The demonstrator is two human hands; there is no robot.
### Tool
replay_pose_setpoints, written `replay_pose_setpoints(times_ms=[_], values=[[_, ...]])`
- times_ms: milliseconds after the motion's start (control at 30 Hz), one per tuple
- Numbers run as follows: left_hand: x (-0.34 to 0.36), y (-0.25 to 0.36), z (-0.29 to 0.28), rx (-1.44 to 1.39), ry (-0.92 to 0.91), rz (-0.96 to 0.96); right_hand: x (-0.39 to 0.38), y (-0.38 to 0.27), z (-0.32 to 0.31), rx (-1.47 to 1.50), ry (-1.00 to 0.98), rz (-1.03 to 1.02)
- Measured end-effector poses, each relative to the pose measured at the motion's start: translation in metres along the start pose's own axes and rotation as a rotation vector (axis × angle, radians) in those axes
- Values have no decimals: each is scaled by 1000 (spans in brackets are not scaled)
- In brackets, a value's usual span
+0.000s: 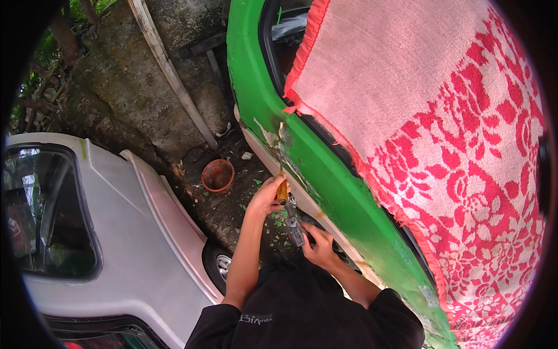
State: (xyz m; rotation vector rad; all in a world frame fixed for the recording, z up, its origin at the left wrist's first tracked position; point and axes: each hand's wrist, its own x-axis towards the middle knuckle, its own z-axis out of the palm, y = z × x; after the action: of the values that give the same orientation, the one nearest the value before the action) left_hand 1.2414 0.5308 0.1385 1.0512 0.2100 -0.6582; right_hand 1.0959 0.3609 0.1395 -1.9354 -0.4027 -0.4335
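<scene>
My left hand (266,196) is closed around the amber handle of a screwdriver (283,193). Its thin shaft points away from me, toward a chipped, bare strip along the lower side of the green car (334,195). In my right hand (319,247) is a grey metal tool (295,225), held close to the butt of the amber handle. Its exact kind is hard to make out, and whether the two tools touch cannot be told. Peeling paint (269,135) and rough filler show on the car body ahead of the screwdriver.
A pink and red floral blanket (430,145) drapes over the green car. To the left stands a silver car (133,232). Between the cars, a terracotta pot (218,175) sits on dirt scattered with green paint flakes. A long plank (171,72) leans against the concrete wall (125,81).
</scene>
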Motion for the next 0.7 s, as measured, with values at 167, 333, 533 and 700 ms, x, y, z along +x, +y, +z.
replay_pose_setpoints(times_ms=[167, 333, 533, 700], values=[[-2, -5, 5, -55, 122, 10, -3, 2, -3, 5, 23, -30], [-1, -25, -9, -194, 98, 30, -9, 13, -9, -34, 79, 10], [11, -46, -32, -294, -48, 78, -6, 7, -13, -11, 74, 28], [-9, -30, 7, -239, 117, 155, -7, 7, -13, 15, 75, 32]])
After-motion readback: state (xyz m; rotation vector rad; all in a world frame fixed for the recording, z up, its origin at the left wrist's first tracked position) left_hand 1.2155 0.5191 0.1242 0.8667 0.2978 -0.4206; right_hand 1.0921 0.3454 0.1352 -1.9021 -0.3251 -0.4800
